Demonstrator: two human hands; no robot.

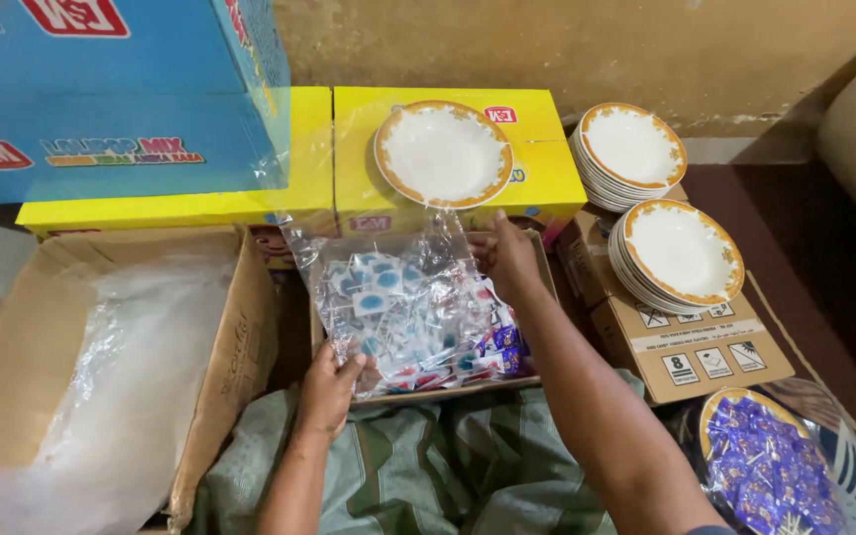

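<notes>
Left hand (327, 388), right hand (507, 256), candy bag (403, 312) gripped between

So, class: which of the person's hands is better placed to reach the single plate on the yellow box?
Probably the right hand: it grips the clear bag's far edge just below that plate. The left hand holds the near corner, farther away.

Clear plastic bag (403, 302) of small blue-and-white wrapped sweets, crinkled, stretched flat and tilted over an open cardboard box (448, 388). Near bottom corner pinched in left hand (329, 388), far top edge gripped by right hand (507, 260). Purple and red wrapped sweets (495, 352) loose underneath in box.
</notes>
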